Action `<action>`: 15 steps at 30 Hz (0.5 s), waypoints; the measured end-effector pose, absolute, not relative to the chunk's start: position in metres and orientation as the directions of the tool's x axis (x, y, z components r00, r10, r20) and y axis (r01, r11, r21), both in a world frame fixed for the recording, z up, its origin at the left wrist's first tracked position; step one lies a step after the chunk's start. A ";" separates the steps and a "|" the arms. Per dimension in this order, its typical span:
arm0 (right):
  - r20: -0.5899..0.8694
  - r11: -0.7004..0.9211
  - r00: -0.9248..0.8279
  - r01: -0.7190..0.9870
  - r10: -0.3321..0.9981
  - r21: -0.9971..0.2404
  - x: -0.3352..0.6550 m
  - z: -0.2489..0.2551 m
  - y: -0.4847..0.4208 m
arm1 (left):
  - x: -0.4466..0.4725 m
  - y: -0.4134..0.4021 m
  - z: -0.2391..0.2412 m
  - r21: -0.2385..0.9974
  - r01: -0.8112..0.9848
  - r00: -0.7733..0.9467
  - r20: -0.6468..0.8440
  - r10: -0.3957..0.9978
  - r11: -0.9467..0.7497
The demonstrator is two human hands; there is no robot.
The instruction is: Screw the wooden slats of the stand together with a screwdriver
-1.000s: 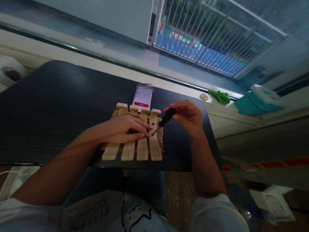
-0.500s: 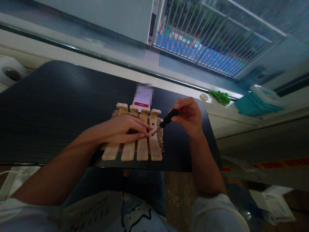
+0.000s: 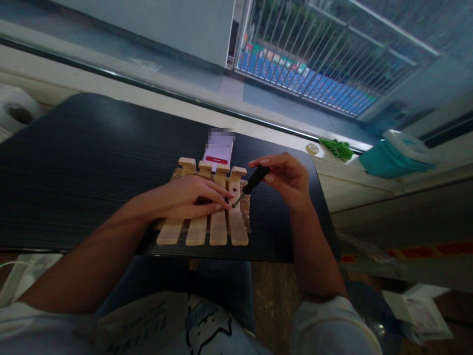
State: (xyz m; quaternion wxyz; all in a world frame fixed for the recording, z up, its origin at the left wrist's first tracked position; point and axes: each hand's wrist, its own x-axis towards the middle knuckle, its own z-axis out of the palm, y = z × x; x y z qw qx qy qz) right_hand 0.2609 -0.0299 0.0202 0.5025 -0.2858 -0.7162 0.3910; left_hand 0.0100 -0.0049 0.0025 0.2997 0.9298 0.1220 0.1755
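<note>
Several pale wooden slats (image 3: 218, 233) with hooked far ends lie side by side, joined into one rack, on a brown plastic-wrapped piece (image 3: 246, 212). My left hand (image 3: 192, 196) rests flat across them with its fingers stretched out, the fingertips reaching the rightmost slat (image 3: 239, 231). My right hand (image 3: 288, 177) holds a black-handled screwdriver (image 3: 256, 179) by the top of its handle, between thumb and fingers. The screwdriver leans, its tip down on the rightmost slat close to my left fingertips. A dark hole shows just above the tip. Any screw under the tip is too small to make out.
A phone (image 3: 218, 150) with a lit screen stands behind the slats on the dark table (image 3: 111, 148). On the sill at right are a tape roll (image 3: 312, 149), a green cloth (image 3: 336, 148) and a teal bin (image 3: 388, 158). A white roll (image 3: 16, 108) is at far left.
The fingers of my right hand have shifted on the handle, the forefinger stretching further left, and the handle has swung slightly left. My left hand and the slats stay where they were.
</note>
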 end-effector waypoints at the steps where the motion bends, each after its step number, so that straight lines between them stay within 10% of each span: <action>1: 0.481 0.512 -0.336 0.003 0.810 -0.859 0.260 0.021 -0.031 | 0.010 -0.005 0.002 0.598 0.121 0.909 0.255 0.331 -0.792; 15: 0.479 0.511 -0.248 0.085 0.842 -0.855 0.260 0.015 -0.026 | 0.010 -0.005 0.002 0.602 0.119 0.908 0.256 0.332 -0.789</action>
